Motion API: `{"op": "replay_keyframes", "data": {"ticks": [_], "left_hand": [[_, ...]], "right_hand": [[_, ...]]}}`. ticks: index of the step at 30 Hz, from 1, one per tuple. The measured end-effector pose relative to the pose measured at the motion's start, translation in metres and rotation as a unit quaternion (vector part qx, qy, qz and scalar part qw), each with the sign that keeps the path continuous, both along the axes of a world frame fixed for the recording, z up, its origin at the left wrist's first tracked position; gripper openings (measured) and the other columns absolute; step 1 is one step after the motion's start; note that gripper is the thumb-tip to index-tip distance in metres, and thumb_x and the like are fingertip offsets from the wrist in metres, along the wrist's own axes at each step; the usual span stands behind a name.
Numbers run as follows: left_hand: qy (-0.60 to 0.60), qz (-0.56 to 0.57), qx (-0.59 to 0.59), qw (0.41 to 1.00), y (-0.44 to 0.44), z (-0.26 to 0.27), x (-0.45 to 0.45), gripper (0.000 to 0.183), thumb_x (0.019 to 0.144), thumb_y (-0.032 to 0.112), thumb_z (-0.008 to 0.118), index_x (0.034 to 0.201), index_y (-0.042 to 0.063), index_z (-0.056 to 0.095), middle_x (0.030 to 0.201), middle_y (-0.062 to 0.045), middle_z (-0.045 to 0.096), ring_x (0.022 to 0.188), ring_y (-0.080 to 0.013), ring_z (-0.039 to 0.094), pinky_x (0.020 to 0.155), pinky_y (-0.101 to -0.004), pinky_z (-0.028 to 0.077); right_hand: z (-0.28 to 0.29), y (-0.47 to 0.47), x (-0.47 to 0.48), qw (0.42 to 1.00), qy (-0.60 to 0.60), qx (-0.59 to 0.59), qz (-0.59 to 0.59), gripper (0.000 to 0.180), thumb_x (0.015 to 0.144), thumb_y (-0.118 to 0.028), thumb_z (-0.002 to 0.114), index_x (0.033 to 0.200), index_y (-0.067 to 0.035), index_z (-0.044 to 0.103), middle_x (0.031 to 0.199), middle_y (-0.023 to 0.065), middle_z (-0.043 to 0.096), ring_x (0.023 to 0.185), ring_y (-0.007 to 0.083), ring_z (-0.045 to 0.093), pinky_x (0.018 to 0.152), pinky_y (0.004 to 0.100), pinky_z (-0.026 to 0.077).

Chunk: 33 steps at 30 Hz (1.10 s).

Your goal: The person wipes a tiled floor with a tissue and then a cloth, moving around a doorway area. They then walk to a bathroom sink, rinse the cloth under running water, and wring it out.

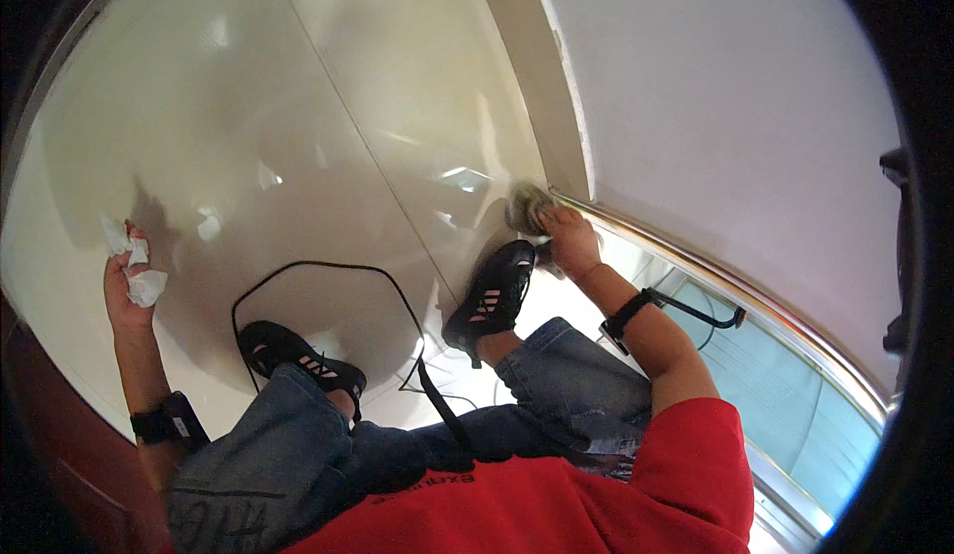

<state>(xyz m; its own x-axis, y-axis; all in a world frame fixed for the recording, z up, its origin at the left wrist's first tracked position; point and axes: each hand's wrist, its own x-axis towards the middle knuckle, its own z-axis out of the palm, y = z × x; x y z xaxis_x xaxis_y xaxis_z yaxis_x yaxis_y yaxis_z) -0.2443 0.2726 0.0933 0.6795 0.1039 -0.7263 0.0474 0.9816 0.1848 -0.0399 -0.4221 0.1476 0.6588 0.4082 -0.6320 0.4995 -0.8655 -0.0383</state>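
Observation:
My left hand (pixel 130 278) is at the far left, over the glossy floor tiles (pixel 298 144), closed around crumpled white tissue (pixel 146 287) that sticks out between the fingers. My right hand (pixel 572 241) grips a greyish-green cloth (pixel 528 211), slightly blurred, low by the corner where the wall's base strip (pixel 555 92) meets a metal-edged door frame. Part of the cloth hangs below the hand, beside my black shoe (pixel 496 293). Both forearms wear black straps with a small device.
A black cable (pixel 328 264) loops around my other shoe (pixel 298 360). A white wall (pixel 715 107) rises at the right, with a metal rail (pixel 708 271) along its lower edge. A dark red surface (pixel 59 420) borders the floor at the lower left.

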Motion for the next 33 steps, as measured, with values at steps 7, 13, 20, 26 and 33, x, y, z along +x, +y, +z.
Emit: {"op": "replay_keyframes", "data": {"ticks": [7, 13, 20, 26, 33], "left_hand": [[0.030, -0.026, 0.037, 0.999, -0.016, 0.017, 0.016, 0.055, 0.081, -0.001, 0.046, 0.135, 0.005, 0.040, 0.123, -0.013, 0.057, 0.086, -0.0120, 0.060, 0.056, -0.0199, 0.051], [-0.010, -0.004, 0.000, 1.000, -0.022, 0.022, 0.012, 0.045, 0.081, -0.003, 0.041, 0.125, 0.002, 0.048, 0.110, -0.011, 0.055, 0.093, -0.0130, 0.058, 0.053, -0.0204, 0.048], [0.006, 0.072, 0.034, 0.997, -0.022, 0.025, 0.004, 0.046, 0.082, -0.005, 0.042, 0.127, 0.002, 0.045, 0.115, -0.013, 0.053, 0.098, -0.0164, 0.056, 0.057, -0.0243, 0.051], [-0.001, 0.064, -0.012, 0.998, -0.023, 0.026, 0.009, 0.045, 0.081, -0.005, 0.044, 0.126, 0.001, 0.042, 0.108, -0.016, 0.055, 0.074, -0.0166, 0.059, 0.052, -0.0242, 0.053], [-0.038, 0.041, -0.053, 0.997, -0.029, 0.020, 0.017, 0.046, 0.079, -0.003, 0.043, 0.124, 0.003, 0.049, 0.108, -0.012, 0.058, 0.085, -0.0151, 0.060, 0.054, -0.0223, 0.050]], "right_hand": [[-0.050, 0.139, 0.083, 0.959, -0.168, 0.215, -0.079, 0.060, 0.087, -0.036, 0.056, 0.141, -0.014, 0.040, 0.149, 0.0220, 0.027, 0.135, 0.0451, 0.026, 0.109, 0.0515, 0.024], [-0.060, 0.255, 0.001, 0.969, -0.089, 0.226, -0.047, 0.058, 0.085, -0.039, 0.059, 0.137, -0.018, 0.045, 0.151, 0.0179, 0.025, 0.138, 0.0379, 0.025, 0.109, 0.0569, 0.023], [-0.074, 0.205, 0.033, 0.975, -0.057, 0.200, 0.074, 0.040, 0.087, -0.027, 0.056, 0.127, -0.024, 0.055, 0.145, 0.0119, 0.038, 0.133, 0.0333, 0.034, 0.105, 0.0539, 0.030], [-0.083, 0.129, 0.117, 0.946, -0.212, 0.220, -0.111, 0.048, 0.088, -0.020, 0.058, 0.133, -0.010, 0.045, 0.147, 0.0201, 0.031, 0.135, 0.0385, 0.031, 0.110, 0.0442, 0.029], [-0.067, 0.271, -0.047, 0.956, 0.087, 0.260, 0.104, 0.043, 0.084, -0.023, 0.058, 0.127, -0.016, 0.054, 0.140, 0.0143, 0.043, 0.130, 0.0330, 0.039, 0.106, 0.0457, 0.034]]}}
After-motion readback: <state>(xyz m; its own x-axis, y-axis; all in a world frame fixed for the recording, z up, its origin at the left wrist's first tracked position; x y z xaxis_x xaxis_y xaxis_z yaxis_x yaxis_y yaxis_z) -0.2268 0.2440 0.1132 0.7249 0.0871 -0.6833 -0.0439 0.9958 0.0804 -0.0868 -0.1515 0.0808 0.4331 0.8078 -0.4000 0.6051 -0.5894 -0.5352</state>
